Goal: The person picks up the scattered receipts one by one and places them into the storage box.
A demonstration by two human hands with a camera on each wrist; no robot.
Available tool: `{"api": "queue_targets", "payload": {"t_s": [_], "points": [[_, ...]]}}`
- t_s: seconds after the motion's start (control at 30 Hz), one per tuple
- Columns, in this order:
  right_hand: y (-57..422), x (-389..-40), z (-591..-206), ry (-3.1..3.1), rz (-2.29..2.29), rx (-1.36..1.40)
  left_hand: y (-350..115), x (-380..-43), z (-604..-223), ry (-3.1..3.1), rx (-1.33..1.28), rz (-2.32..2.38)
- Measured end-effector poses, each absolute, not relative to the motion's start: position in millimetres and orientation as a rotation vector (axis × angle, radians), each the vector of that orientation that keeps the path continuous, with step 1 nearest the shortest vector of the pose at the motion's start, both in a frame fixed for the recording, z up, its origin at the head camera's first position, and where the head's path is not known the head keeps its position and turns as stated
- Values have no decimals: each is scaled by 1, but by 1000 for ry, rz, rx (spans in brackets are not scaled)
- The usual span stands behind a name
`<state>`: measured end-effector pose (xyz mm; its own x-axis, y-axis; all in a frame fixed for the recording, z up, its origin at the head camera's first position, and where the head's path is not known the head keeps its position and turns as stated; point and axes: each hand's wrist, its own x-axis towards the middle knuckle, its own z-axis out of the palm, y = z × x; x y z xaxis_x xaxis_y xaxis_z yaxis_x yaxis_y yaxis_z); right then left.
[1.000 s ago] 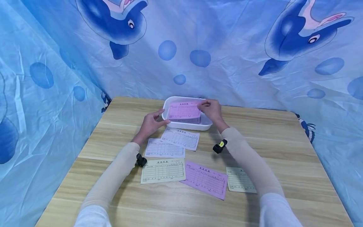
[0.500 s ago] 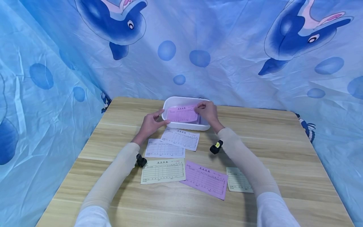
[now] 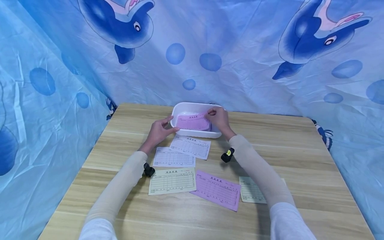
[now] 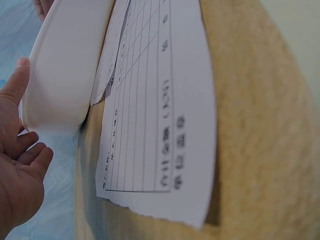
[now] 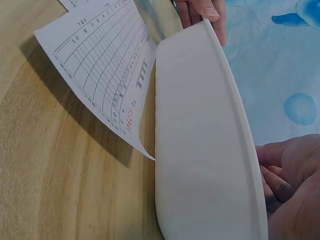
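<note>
A white plastic tray (image 3: pixel 198 134) stands at the back of the table. My left hand (image 3: pixel 158 131) grips its left end, thumb along the front rim. In the left wrist view, that thumb lies at the rim with the other fingers below. Inside the tray lies a pink receipt slip (image 3: pixel 192 122), largely covering another slip under it. Thumb and fingertips of my right hand (image 3: pixel 218 118) pinch the pink slip's right corner. From the right wrist, the tray wall (image 5: pixel 205 125) hides the slip and part of the fingers.
In front of the tray lie two overlapping white slips (image 3: pixel 192 146). Nearer are a pale green slip (image 3: pixel 172 181), a purple slip (image 3: pixel 216 190) and another green slip (image 3: pixel 252 190) partly behind the right forearm. A blue curtain (image 3: pixel 192 43) hangs behind the table.
My right hand has moved slightly left and lowered the pink slip into the tray over the other one. The left hand keeps its grip on the tray.
</note>
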<state>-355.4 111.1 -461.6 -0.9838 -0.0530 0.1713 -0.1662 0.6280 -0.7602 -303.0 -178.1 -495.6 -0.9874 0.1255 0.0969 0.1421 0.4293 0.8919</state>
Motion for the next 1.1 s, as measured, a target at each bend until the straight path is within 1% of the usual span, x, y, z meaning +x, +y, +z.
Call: {"api": "queue_targets", "payload": {"t_s": [0.23,0.47,0.83,1.1], "points": [[123,-357,-460,-2643,1348,197,-179,-304,-497,-2644,-239,-1652],[140,-346,-445,-2577,1463,296,-179,-304,-498,-2639,-244,-1671],[174,-307,-405,-2528,1427,464,-178,-304,-496,-2630,-267,-1668],[203,-273,-401,-2521,1331,486,-179,-305,-497,-2629,-256,-1678]]}}
